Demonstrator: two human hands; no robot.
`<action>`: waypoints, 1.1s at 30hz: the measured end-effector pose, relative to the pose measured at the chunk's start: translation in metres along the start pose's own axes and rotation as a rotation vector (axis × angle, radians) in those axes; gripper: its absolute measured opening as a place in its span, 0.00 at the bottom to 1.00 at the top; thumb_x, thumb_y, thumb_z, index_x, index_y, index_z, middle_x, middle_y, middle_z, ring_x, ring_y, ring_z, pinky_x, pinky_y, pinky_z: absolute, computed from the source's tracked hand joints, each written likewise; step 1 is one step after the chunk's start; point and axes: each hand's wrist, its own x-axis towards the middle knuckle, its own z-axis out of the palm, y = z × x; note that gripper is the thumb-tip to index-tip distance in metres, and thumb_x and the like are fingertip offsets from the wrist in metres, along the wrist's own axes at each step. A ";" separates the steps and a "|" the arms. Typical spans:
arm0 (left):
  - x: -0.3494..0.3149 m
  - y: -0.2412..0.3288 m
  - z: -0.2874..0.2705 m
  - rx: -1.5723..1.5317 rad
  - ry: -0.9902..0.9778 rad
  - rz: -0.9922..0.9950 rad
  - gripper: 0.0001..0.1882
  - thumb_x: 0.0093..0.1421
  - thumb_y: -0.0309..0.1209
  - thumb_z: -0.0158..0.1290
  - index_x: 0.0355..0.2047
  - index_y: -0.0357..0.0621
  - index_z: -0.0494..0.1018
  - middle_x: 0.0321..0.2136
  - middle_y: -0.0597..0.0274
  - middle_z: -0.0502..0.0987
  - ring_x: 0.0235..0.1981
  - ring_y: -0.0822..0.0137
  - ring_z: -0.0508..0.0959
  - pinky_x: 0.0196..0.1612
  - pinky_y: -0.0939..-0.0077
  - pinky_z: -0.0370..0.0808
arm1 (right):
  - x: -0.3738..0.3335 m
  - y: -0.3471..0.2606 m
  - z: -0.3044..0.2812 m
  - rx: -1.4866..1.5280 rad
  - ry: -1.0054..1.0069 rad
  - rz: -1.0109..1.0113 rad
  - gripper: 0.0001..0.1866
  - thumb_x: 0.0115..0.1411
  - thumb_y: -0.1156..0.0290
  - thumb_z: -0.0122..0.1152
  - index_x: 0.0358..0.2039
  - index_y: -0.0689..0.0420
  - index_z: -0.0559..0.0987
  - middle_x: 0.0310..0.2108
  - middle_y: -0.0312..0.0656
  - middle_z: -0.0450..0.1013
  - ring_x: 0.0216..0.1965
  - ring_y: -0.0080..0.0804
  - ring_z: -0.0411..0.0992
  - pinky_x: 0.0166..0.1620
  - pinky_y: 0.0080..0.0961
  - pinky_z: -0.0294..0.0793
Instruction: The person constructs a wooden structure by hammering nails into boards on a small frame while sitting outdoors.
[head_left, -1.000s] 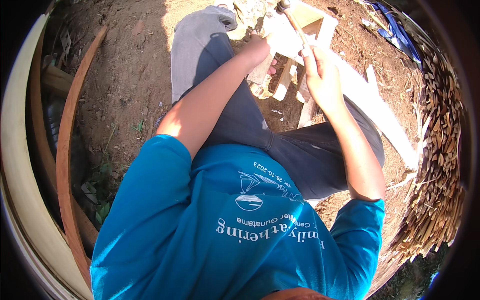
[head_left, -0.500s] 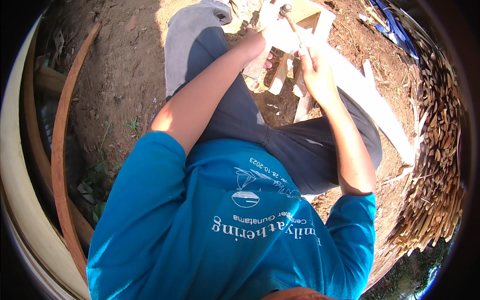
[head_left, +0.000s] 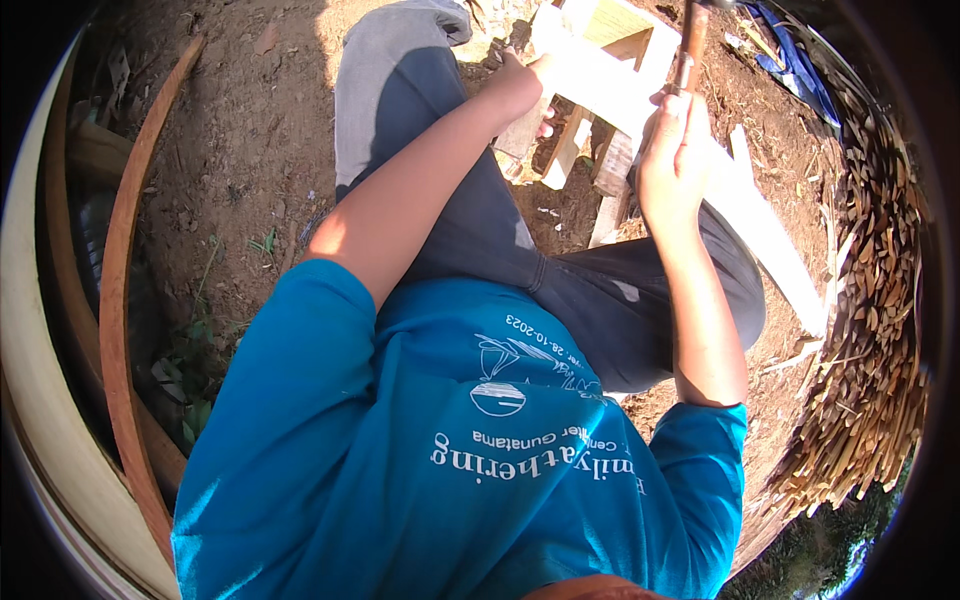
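Observation:
My right hand [head_left: 677,150] is closed round the wooden handle of a hammer [head_left: 691,48], which points up and away from me; its head is mostly cut off at the top edge. In front of my legs stands a pale, box-like wooden frame [head_left: 655,58], partly washed out by sunlight. My left hand [head_left: 522,88] is at the frame's left side, wrapped round a short wooden board [head_left: 519,135]. Some of its fingertips show past the board's right edge, and the rest are hidden. Under the frame are short wooden blocks [head_left: 567,148].
A long pale plank [head_left: 775,240] runs along my right knee. Farther right lies a big pile of thin wooden sticks [head_left: 870,330], with a blue sheet [head_left: 795,70] beyond it. Curved wooden strips [head_left: 120,280] stand at the left, above bare soil [head_left: 255,130].
My right hand has raised the hammer up and to the right, away from the frame. My left hand has stayed nearly in place on the board.

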 end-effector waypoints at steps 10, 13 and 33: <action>0.027 -0.011 -0.004 0.057 0.001 -0.029 0.48 0.69 0.43 0.49 0.72 0.36 0.29 0.54 0.31 0.70 0.34 0.50 0.82 0.31 0.59 0.81 | -0.001 0.051 0.006 -0.389 -0.115 -0.126 0.16 0.75 0.60 0.45 0.41 0.59 0.76 0.21 0.36 0.69 0.23 0.25 0.66 0.29 0.24 0.64; 0.051 -0.031 -0.024 0.170 0.048 0.045 0.49 0.68 0.46 0.49 0.72 0.35 0.30 0.58 0.29 0.67 0.45 0.43 0.80 0.46 0.53 0.79 | 0.012 0.005 0.001 -0.208 -0.136 0.047 0.18 0.75 0.59 0.45 0.41 0.60 0.76 0.26 0.44 0.73 0.29 0.36 0.72 0.35 0.30 0.69; 0.063 -0.043 -0.003 0.271 0.017 0.253 0.51 0.65 0.51 0.51 0.72 0.34 0.34 0.62 0.28 0.64 0.60 0.41 0.71 0.61 0.52 0.69 | 0.007 0.053 -0.002 -0.391 -0.082 -0.183 0.16 0.75 0.60 0.45 0.40 0.59 0.75 0.24 0.37 0.71 0.23 0.25 0.68 0.29 0.23 0.66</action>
